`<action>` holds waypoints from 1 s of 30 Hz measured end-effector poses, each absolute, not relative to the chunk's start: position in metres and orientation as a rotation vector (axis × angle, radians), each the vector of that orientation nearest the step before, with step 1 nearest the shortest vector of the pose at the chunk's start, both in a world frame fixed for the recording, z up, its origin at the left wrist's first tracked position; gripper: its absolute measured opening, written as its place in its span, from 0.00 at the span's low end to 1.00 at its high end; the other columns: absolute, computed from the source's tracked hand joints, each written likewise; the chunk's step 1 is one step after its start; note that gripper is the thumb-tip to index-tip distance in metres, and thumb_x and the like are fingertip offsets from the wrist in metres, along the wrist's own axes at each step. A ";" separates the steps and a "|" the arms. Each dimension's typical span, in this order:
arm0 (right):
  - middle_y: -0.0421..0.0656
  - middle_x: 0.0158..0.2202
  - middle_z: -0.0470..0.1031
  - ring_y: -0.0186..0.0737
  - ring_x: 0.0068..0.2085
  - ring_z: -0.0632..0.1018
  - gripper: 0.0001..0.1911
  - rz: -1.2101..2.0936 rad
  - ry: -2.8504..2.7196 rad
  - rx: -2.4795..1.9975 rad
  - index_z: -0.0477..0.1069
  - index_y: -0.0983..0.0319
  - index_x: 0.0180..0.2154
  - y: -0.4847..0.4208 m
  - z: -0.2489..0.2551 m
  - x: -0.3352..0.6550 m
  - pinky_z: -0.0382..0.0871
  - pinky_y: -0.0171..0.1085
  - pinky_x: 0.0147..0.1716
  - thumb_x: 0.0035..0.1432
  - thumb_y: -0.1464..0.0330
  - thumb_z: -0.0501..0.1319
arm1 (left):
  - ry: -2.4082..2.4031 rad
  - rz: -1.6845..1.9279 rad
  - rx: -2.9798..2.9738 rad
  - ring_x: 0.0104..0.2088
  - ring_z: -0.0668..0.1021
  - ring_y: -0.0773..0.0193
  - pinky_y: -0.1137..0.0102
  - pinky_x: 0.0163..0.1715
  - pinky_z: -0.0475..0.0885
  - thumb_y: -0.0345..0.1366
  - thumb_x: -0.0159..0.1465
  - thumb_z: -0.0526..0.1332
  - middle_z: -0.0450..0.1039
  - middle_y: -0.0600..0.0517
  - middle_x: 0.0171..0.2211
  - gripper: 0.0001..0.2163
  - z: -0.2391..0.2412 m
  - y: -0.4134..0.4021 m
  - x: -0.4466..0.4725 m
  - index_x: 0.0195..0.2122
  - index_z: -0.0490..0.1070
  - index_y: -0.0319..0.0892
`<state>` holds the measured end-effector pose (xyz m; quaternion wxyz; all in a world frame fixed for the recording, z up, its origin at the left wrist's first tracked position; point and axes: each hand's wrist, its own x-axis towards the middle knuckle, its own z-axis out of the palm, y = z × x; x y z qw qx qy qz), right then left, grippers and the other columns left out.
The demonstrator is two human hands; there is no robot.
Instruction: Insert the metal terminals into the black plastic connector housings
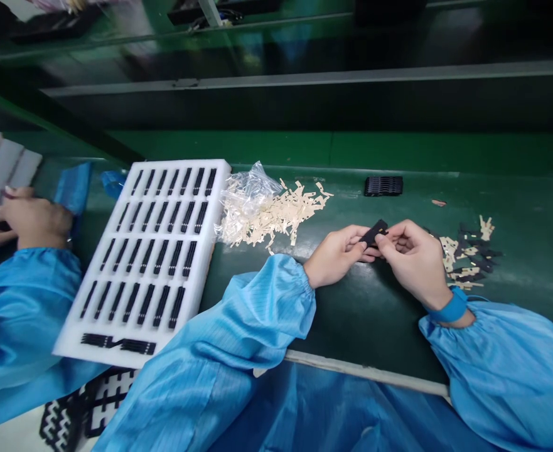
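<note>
My left hand and my right hand meet over the green bench, both pinching one small black flat part between their fingertips. Both arms wear blue sleeves, and the right wrist carries a blue band. Just right of my right hand lies a small heap of black and beige pieces. To the left of my hands is a pile of beige strips spilling from a clear plastic bag.
A white foam tray with rows of black parts in slots sits at the left. A black ribbed block lies at the back. A co-worker's hands in blue sleeves work at the far left. The bench's front edge runs below my arms.
</note>
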<state>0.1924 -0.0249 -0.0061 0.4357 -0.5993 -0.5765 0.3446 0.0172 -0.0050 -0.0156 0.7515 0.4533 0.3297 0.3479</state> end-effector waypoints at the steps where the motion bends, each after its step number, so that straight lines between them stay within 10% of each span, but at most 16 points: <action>1: 0.39 0.25 0.74 0.35 0.24 0.74 0.08 0.872 -1.428 -1.484 0.70 0.58 0.31 -0.025 -0.006 0.193 0.69 0.35 0.24 0.59 0.64 0.67 | 0.719 0.759 0.991 0.45 0.85 0.60 0.65 0.50 0.80 0.34 0.70 0.63 0.78 0.41 0.52 0.11 -0.016 -0.005 0.017 0.51 0.70 0.37; 30: 0.39 0.28 0.74 0.34 0.24 0.75 0.14 0.984 -1.315 -1.349 0.72 0.59 0.40 -0.025 -0.007 0.190 0.70 0.34 0.22 0.64 0.56 0.66 | 0.857 0.903 0.942 0.32 0.84 0.65 0.71 0.35 0.79 0.47 0.66 0.67 0.81 0.48 0.34 0.18 -0.003 -0.006 0.019 0.47 0.69 0.39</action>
